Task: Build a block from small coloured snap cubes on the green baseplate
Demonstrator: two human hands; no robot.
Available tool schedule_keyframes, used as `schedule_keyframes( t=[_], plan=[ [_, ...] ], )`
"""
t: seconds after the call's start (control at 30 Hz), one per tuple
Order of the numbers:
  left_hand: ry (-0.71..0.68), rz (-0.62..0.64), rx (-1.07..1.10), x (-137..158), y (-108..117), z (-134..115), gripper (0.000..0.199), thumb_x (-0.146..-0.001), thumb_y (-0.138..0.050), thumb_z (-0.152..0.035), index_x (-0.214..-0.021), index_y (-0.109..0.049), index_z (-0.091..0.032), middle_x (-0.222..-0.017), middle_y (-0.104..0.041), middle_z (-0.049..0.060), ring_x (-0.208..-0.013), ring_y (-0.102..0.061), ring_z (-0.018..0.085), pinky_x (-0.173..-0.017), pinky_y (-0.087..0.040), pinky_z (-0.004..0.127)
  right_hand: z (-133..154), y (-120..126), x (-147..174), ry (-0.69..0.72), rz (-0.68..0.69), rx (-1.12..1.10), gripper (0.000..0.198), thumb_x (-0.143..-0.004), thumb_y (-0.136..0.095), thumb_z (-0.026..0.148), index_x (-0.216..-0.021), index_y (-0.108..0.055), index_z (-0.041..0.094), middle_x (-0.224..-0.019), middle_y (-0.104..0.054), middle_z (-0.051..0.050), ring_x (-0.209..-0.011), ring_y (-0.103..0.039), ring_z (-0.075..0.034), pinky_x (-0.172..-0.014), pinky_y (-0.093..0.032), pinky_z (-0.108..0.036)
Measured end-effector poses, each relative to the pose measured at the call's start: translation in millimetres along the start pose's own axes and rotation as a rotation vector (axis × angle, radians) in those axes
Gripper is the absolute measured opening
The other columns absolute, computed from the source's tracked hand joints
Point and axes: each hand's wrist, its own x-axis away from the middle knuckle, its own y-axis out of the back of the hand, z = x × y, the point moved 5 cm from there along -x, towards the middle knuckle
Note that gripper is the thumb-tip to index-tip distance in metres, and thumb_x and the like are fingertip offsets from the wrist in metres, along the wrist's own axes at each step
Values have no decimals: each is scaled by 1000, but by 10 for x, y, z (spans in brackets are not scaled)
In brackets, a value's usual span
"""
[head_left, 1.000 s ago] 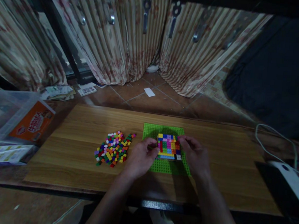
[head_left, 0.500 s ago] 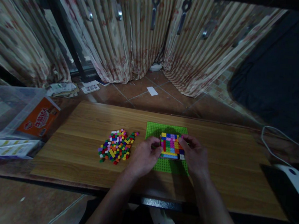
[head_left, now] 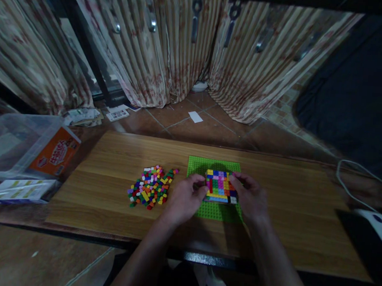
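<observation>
The left hand (head_left: 184,199) and right hand (head_left: 251,199) are grasping opposite sides of a rectangular, multicoloured block of plastic bricks (head_left: 219,187) over a bright green studded baseplate (head_left: 219,213); many bricks are already forming joined rows, while a heap of small, loose coloured bricks (head_left: 150,186) is lying unattached to the left. A long, brown wood-grain table (head_left: 297,211) is bearing these, and beige striped fabric curtains (head_left: 180,55) are hanging at the far side above a brown tiled floor (head_left: 176,120).
</observation>
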Motion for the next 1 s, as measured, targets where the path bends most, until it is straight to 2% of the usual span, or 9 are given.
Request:
schedule_keyframes(
  t=[0.07,0.17,0.23,0.3,0.4,0.5,0.57,0.73,1.0],
  plan=[
    [-4,-63,14,-13,80,-6,16,-83,-62,-23,-95,-70,-20,-85,-72,3,-73,-66,16,-66,-50,26,87,67,10,84,-83,-8,37,-65,-78,49,-81,-71,16,-74,-70,-3,-59,-60,-13,-55,-50,-27],
    [-33,-190,122,-36,275,-32,17,-81,-63,-25,-95,-70,-18,-80,-70,2,-71,-64,15,-66,-50,25,273,154,131,300,-284,25,31,-75,-72,46,-82,-70,16,-70,-67,-2,-60,-58,-13,-56,-48,-26],
    [-48,-309,220,-36,453,-47,16,-80,-65,-27,-92,-70,-17,-77,-68,1,-69,-63,14,-66,-50,24,369,99,286,432,-296,42,25,-80,-69,42,-84,-70,18,-73,-68,-2,-65,-62,-15,-62,-51,-28],
    [-49,-449,305,-10,647,-53,17,-80,-66,-29,-91,-68,-17,-74,-67,0,-68,-62,13,-65,-50,23,434,-51,481,546,-184,72,17,-84,-68,37,-85,-70,20,-79,-71,-2,-72,-65,-17,-69,-53,-31],
    [-66,-626,408,55,914,-53,16,-79,-67,-30,-88,-67,-16,-71,-65,-1,-62,-59,10,-60,-48,20,472,-398,813,702,144,214,6,-87,-65,28,-88,-70,24,-84,-72,-1,-76,-67,-17,-71,-52,-30],
    [-73,-701,531,99,1114,-12,16,-76,-69,-28,-83,-67,-14,-68,-62,-2,-54,-53,6,-54,-43,16,398,-734,1096,793,480,320,10,-91,-59,21,-92,-68,24,-83,-71,-1,-74,-66,-15,-67,-52,-28],
    [-50,-713,629,111,1208,39,16,-72,-71,-26,-82,-67,-14,-66,-61,-3,-51,-50,4,-51,-40,15,298,-893,1196,805,596,380,14,-93,-54,19,-92,-67,24,-83,-70,-1,-74,-66,-16,-67,-51,-28],
    [17,-700,836,134,1320,127,23,-65,-77,-24,-81,-65,-13,-65,-59,-4,-49,-50,3,-49,-39,14,21,-1128,1255,785,667,544,12,-93,-54,22,-94,-65,21,-87,-68,-5,-81,-66,-19,-72,-51,-31],
    [70,-683,943,196,1319,139,20,-64,-75,-20,-81,-67,-12,-66,-61,-4,-51,-52,3,-50,-43,15,-101,-1271,1241,788,613,692,11,-90,-55,17,-91,-65,19,-90,-66,-5,-79,-64,-19,-69,-49,-30]
  ],
)
